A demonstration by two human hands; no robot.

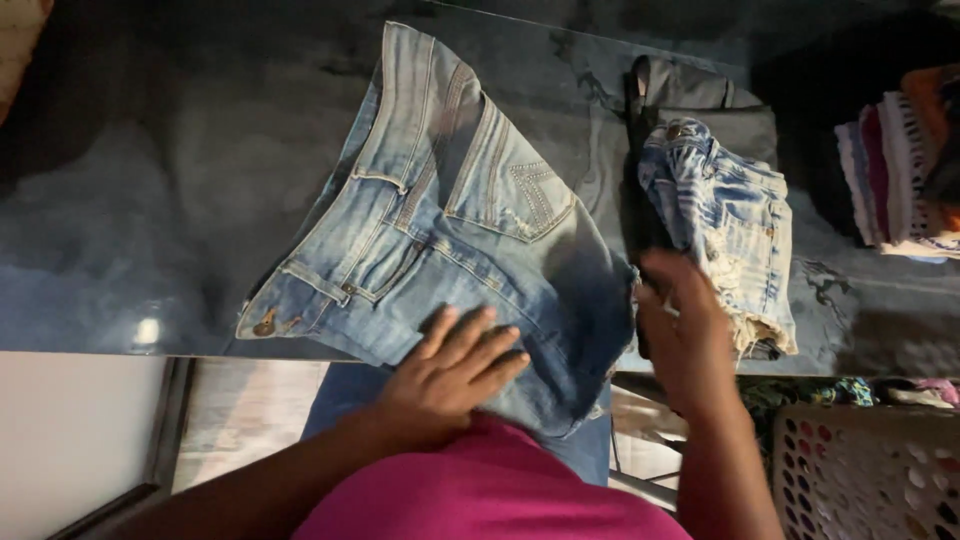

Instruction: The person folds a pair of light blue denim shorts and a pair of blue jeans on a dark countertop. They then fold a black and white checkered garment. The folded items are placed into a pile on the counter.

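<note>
- Two bare hands worked over a dark, glossy table (150, 200), seen from above by the head camera.
- The left hand (450, 365) lay flat, palm down and fingers spread, on the light blue jeans (440, 220); it pressed the cloth and gripped nothing.
- Those jeans were spread across the middle of the table, waistband and back pocket facing up, with the lower part hanging over the near edge toward the person's pink shirt (490, 490).
- The right hand (685, 335) was at the right edge of the jeans, just beside a folded pair of bleached, frayed denim shorts (730, 230); its fingers were loosely curled, and whether they pinched any cloth could not be told because the hand was blurred.
- The folded shorts rested on a dark grey folded garment (700, 105) at the right part of the table.
- Farther right, well apart from the hands, stood a stack of folded clothes (900, 170) in mixed colours.
- A pale laundry basket (860, 470) with round holes sat at the lower right, below the table edge, with colourful cloth just behind it.
</note>
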